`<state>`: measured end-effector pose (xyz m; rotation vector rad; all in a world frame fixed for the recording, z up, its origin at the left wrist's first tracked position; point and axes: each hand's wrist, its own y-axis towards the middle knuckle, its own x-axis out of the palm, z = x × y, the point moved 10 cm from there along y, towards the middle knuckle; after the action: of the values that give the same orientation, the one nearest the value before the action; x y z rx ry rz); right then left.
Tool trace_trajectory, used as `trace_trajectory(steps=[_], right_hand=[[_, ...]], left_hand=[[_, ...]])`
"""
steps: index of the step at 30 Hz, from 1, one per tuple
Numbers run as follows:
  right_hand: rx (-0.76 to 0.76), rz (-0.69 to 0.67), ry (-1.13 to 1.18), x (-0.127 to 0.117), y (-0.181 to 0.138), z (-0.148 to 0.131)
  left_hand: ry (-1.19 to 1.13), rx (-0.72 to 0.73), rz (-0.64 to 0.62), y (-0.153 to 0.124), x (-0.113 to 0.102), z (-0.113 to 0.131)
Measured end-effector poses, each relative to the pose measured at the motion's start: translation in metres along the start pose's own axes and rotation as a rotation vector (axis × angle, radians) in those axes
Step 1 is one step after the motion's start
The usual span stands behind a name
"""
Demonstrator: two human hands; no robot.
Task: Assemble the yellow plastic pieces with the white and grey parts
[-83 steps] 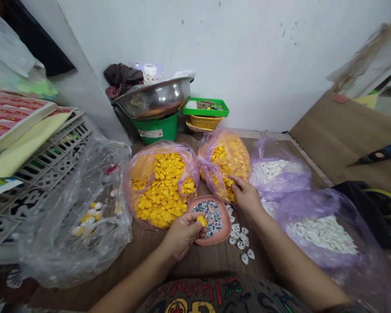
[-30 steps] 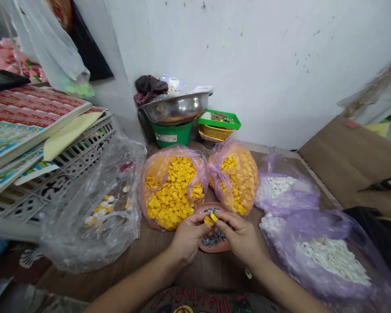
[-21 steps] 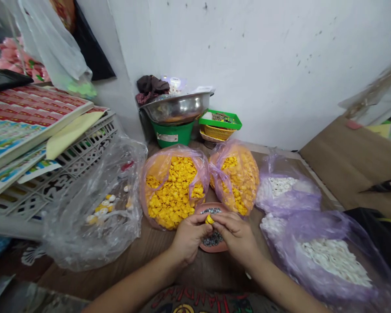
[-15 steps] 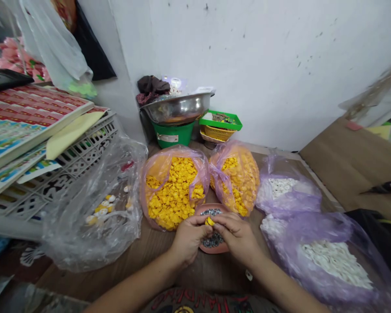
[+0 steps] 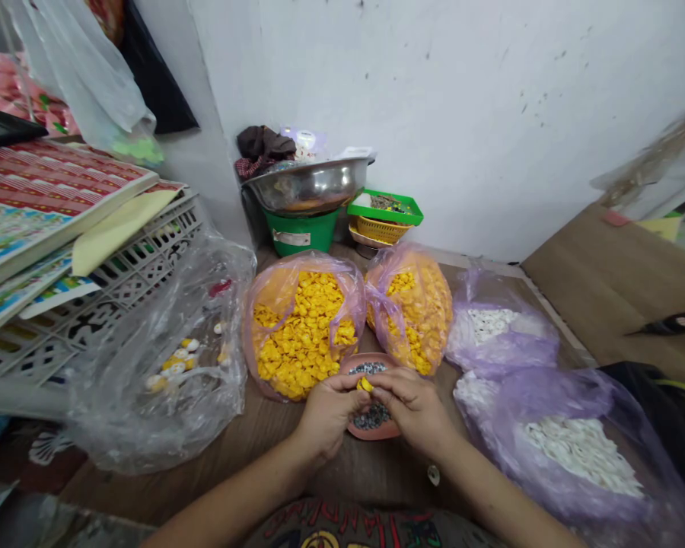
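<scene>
Between the fingertips of both hands is a small yellow plastic piece. My left hand pinches it from the left, and my right hand closes on it from the other side. Beneath the hands sits a pinkish-brown dish with small grey metallic bits, partly covered by the fingers. Just beyond stand two purple-tinted plastic bags filled with yellow pieces, a left heap and a right heap.
Clear plastic bag with a few white-and-yellow pieces lies left, beside a grey crate stacked with printed sheets. Purple bags of white pieces lie right. Behind are a steel basin on a green tub and a green tray.
The yellow piece has turned slightly between my fingertips. Both hands stay over the dish, and the view has shifted a little.
</scene>
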<state>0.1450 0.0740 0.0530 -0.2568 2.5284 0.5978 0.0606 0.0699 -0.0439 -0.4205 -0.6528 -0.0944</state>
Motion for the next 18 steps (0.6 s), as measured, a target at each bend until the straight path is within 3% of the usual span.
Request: trace_trajectory(steps=[12, 18], right_hand=[[-0.025, -0.01, 0.007, 0.003, -0.001, -0.001], [-0.185, -0.111, -0.096, 0.005, 0.0, -0.021]], left_hand=[[-0.027, -0.027, 0.002, 0.0, 0.0, -0.001], [-0.117, -0.002, 0.001, -0.001, 0.0, 0.001]])
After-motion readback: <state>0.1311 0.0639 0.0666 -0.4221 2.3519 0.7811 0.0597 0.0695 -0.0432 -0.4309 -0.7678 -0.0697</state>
